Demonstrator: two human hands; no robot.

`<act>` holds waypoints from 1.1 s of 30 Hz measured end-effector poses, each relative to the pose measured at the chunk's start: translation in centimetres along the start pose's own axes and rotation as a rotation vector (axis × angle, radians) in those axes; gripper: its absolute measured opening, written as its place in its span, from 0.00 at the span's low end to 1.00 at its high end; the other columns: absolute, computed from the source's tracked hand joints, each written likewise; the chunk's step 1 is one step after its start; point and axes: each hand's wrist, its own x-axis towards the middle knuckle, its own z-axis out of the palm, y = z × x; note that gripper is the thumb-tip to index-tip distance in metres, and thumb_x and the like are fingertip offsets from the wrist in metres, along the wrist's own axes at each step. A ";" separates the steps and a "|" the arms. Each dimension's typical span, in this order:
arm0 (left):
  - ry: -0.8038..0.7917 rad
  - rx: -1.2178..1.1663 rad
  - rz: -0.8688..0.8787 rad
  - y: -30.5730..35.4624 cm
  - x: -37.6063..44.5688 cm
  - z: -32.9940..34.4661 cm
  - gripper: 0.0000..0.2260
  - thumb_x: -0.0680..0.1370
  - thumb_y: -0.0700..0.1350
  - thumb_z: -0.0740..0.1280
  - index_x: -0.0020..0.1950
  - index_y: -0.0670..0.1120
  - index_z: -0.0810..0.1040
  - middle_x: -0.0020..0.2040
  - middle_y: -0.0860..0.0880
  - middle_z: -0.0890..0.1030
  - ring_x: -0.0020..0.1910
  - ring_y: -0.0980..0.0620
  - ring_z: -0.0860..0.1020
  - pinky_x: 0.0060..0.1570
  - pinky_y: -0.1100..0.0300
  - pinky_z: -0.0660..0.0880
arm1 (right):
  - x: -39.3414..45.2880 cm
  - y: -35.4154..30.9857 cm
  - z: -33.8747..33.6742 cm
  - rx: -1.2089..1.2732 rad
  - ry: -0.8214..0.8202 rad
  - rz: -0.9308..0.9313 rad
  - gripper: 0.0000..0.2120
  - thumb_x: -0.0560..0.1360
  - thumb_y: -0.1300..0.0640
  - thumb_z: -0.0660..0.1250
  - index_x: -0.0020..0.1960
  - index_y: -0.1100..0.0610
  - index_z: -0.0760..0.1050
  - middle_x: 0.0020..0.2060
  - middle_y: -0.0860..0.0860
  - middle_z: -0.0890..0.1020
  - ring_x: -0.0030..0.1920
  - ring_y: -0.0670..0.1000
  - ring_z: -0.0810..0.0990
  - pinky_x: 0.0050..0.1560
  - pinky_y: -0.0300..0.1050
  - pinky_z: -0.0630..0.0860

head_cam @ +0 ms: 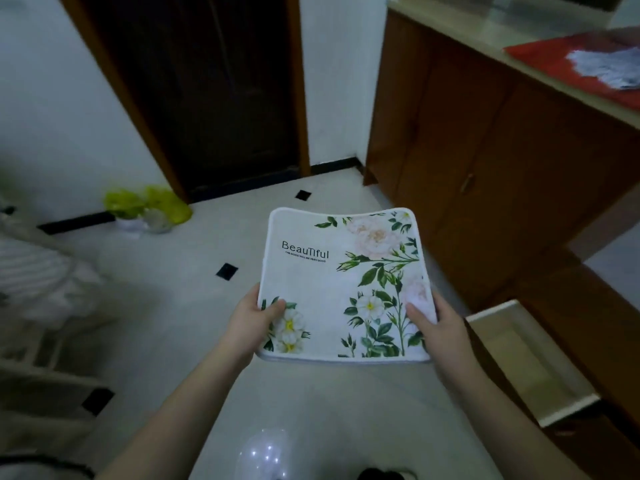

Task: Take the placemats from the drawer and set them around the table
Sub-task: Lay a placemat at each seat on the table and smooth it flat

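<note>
We hold the white floral-printed fabric placemats point(341, 289) flat above the pale tiled floor point(194, 306), left hand point(254, 323) and right hand point(438, 329) gripping their near corners; right of them, the pale wooden drawer point(526, 362) stands open.

white floral placemats point(341, 289), brown cabinet point(485, 161), yellow-green bag point(152, 202)

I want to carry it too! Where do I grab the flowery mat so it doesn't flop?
Grab the flowery mat by its two side edges near the close end, one from each side, as the left hand and right hand do now: thumbs on top, fingers under. It is thin and bendy, its far edge already curving, so two hands hold it flat.
</note>
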 end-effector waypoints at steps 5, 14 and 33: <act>0.161 -0.017 0.036 -2.6 -3.8 -11.9 0.11 0.79 0.42 0.69 0.59 0.54 0.77 0.52 0.50 0.86 0.49 0.48 0.85 0.51 0.46 0.82 | -2.2 -2.0 11.4 0.074 -0.170 0.024 0.09 0.78 0.56 0.70 0.54 0.44 0.78 0.47 0.49 0.87 0.43 0.53 0.87 0.37 0.51 0.84; 0.534 -0.124 0.037 -8.4 -12.7 -24.1 0.11 0.78 0.41 0.71 0.56 0.56 0.78 0.48 0.56 0.86 0.46 0.56 0.85 0.43 0.60 0.81 | -6.4 -4.7 25.3 0.025 -0.537 -0.028 0.12 0.78 0.58 0.69 0.60 0.49 0.78 0.49 0.49 0.87 0.47 0.54 0.87 0.43 0.51 0.84; 1.178 -0.584 -0.145 -14.6 -25.5 -26.4 0.13 0.78 0.35 0.69 0.63 0.42 0.77 0.52 0.40 0.85 0.51 0.39 0.84 0.52 0.43 0.81 | -9.0 -4.9 43.4 -0.118 -1.272 -0.026 0.17 0.77 0.58 0.70 0.65 0.49 0.77 0.52 0.50 0.86 0.51 0.55 0.86 0.53 0.62 0.81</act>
